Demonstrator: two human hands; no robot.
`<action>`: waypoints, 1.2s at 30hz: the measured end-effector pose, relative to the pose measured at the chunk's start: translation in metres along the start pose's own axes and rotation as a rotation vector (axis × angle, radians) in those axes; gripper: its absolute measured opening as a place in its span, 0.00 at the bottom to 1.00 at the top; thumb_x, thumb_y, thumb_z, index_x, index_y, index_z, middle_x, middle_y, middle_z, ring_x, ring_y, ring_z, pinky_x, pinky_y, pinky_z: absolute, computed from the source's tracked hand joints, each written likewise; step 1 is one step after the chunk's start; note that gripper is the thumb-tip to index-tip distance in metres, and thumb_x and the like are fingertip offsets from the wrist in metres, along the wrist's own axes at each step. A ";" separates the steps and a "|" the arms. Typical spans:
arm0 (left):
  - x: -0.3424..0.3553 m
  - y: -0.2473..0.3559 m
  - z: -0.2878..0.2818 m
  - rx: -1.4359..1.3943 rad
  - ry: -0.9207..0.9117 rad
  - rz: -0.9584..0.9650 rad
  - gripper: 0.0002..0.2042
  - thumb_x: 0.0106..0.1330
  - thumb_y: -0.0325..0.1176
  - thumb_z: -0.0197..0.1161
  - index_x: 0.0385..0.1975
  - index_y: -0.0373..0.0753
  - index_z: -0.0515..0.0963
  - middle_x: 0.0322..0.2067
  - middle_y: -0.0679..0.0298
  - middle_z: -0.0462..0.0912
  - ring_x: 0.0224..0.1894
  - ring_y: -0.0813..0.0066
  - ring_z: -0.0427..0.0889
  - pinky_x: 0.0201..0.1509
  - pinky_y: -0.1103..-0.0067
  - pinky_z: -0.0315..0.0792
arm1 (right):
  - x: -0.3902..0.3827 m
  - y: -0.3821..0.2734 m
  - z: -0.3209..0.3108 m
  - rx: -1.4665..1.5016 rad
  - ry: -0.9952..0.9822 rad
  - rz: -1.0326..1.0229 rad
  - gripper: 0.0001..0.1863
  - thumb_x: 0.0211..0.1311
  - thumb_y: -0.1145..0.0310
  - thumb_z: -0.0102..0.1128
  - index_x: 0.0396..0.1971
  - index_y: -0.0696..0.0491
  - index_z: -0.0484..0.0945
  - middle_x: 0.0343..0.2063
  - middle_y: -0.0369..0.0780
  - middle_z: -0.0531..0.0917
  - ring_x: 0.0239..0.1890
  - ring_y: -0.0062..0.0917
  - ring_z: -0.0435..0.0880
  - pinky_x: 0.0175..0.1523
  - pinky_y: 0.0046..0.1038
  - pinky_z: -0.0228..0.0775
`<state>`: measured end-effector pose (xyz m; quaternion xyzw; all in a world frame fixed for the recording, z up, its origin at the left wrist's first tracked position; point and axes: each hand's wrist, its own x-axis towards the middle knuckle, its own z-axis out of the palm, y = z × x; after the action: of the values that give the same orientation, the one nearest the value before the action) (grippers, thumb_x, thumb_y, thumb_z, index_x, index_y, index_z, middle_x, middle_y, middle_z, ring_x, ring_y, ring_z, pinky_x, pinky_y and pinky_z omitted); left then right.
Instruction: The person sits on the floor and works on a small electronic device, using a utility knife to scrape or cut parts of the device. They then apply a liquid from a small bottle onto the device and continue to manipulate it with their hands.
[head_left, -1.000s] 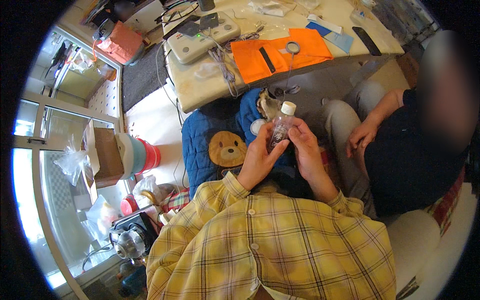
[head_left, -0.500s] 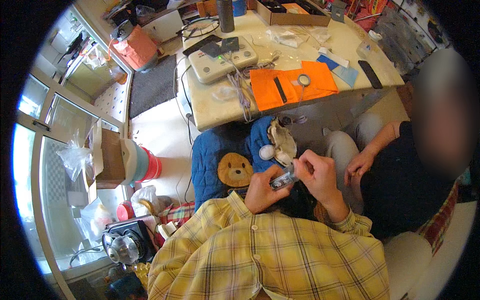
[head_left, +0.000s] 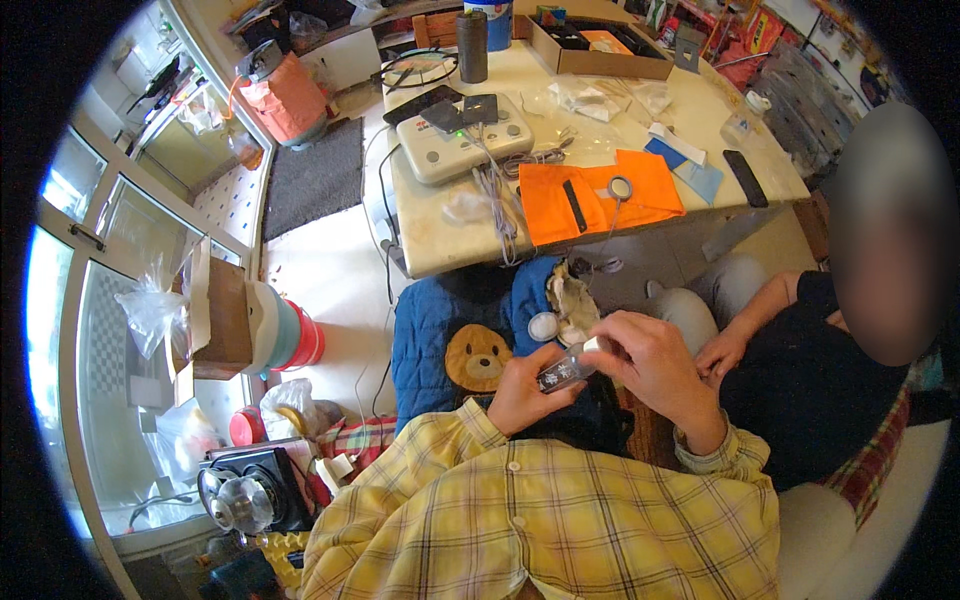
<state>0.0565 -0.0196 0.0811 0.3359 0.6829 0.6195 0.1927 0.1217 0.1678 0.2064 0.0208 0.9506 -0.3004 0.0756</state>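
In front of my chest, my left hand (head_left: 518, 393) is closed around a small clear bottle (head_left: 562, 375) with a dark label, tilted up to the right. My right hand (head_left: 655, 362) pinches the white cap (head_left: 592, 347) at the bottle's upper end; whether the cap is still on the neck I cannot tell. Just beyond my hands lies a blue quilted cloth (head_left: 425, 335) with a bear face (head_left: 478, 358). On it rest a white round lid-like piece (head_left: 543, 327) and a crumpled cream-coloured material (head_left: 573, 303).
Ahead stands a table (head_left: 440, 235) bearing a cream control box (head_left: 465, 140) with cables, an orange cloth (head_left: 545, 200), a dark phone (head_left: 744, 178) and a cardboard tray (head_left: 600, 62). A person in black (head_left: 800, 390) sits at my right. Buckets (head_left: 300, 330) and a carton (head_left: 220, 315) stand left.
My right hand has turned over the bottle's top, and the white cap now shows in its fingers. The bottle's label shows more. The whole view has shifted slightly.
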 end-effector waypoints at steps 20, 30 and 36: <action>0.025 -0.004 -0.020 0.068 0.097 0.012 0.16 0.55 0.36 0.74 0.36 0.35 0.76 0.23 0.59 0.78 0.25 0.78 0.75 0.30 0.76 0.71 | 0.062 0.003 -0.016 -0.148 0.123 -0.260 0.12 0.62 0.61 0.64 0.34 0.55 0.77 0.30 0.42 0.80 0.30 0.38 0.80 0.35 0.36 0.72; 0.044 -0.013 -0.025 0.131 0.109 -0.023 0.15 0.55 0.35 0.74 0.33 0.35 0.76 0.22 0.59 0.77 0.24 0.79 0.74 0.29 0.78 0.70 | 0.084 0.011 -0.010 -0.222 0.012 -0.239 0.10 0.61 0.64 0.63 0.31 0.54 0.75 0.29 0.44 0.78 0.32 0.42 0.81 0.36 0.39 0.73; 0.051 -0.031 -0.031 -0.072 0.063 -0.098 0.14 0.57 0.36 0.74 0.32 0.36 0.76 0.20 0.67 0.74 0.24 0.85 0.69 0.26 0.81 0.65 | 0.102 0.018 -0.039 -0.011 0.009 -0.567 0.06 0.59 0.70 0.62 0.34 0.55 0.77 0.38 0.42 0.74 0.43 0.40 0.78 0.46 0.35 0.73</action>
<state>-0.0070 -0.0068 0.0636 0.2751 0.6815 0.6438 0.2132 0.0168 0.2044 0.2122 -0.2448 0.9204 -0.3045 -0.0156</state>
